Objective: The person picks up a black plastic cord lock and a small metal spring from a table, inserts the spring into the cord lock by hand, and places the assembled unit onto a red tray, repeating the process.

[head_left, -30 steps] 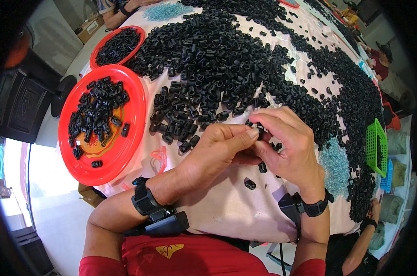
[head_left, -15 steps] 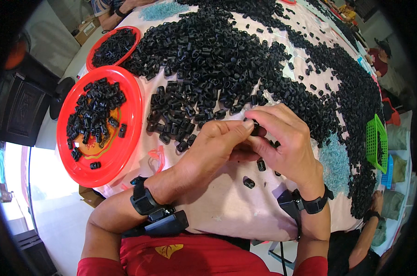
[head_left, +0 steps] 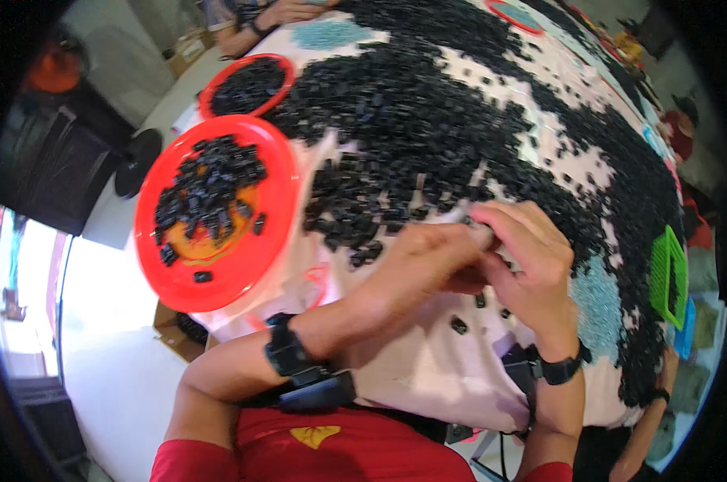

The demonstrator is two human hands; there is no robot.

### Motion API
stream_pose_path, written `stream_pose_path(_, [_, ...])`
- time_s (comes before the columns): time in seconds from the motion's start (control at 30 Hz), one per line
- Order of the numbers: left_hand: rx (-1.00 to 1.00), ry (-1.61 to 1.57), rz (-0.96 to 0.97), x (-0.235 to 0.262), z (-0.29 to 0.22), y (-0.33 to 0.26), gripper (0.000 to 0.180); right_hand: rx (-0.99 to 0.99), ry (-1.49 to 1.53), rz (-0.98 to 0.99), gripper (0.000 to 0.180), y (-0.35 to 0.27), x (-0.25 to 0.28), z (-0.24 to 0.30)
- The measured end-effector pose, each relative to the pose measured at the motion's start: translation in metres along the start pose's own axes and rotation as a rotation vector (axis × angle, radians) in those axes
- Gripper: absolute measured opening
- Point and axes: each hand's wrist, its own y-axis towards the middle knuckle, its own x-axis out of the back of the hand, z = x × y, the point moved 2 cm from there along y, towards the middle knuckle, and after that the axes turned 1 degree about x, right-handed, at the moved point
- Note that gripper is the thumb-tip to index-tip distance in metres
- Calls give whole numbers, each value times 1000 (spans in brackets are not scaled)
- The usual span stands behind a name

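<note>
My left hand (head_left: 431,255) and my right hand (head_left: 533,265) meet over the near part of the table, with fingertips pinched together. Between them is a small black plastic piece, almost wholly hidden by the fingers and blurred now; the earlier frame shows it better. It looks like a part of a cord lock. Below the hands, a loose black piece (head_left: 459,324) lies on the pale cloth (head_left: 415,361). Just beyond them spreads a large heap of similar black pieces (head_left: 411,112). To the left, a red plate (head_left: 279,241) carries several black pieces that look assembled.
A second red plate (head_left: 287,71) with thin black parts stands farther back. Piles of tiny pale-blue parts lie at the right (head_left: 596,309) and far left (head_left: 331,34). A green basket (head_left: 667,277) sits at the right edge. Other people's arms rest at the far left and right.
The whole view has shifted, so table, plates and hands appear farther right. My hands stay together at the same spot over the cloth, fingers still pinched.
</note>
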Motion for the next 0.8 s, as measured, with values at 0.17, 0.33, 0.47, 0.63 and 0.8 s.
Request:
stream_pose_path(0.17, [-5, 45, 58, -3, 4, -4, 39, -39, 16, 48, 56, -5, 6, 1])
stream_pose_path(0.33, [-77, -29, -205, 20, -18, -29, 41, -110, -2, 45, 45, -4, 22, -3])
stream_pose_path(0.47, [-423, -193, -479, 85, -40, -64, 33, -475, 54, 32, 20, -15, 44, -24])
stream_pose_path(0.63, [-466, -610, -356, 130, -61, -88, 34, -671, -206, 577, 17, -24, 65, -47])
stream_pose_path(0.8, [-275, -183, -403, 78, -52, -64, 28, -650, 2, 614, 15, -33, 61, -56])
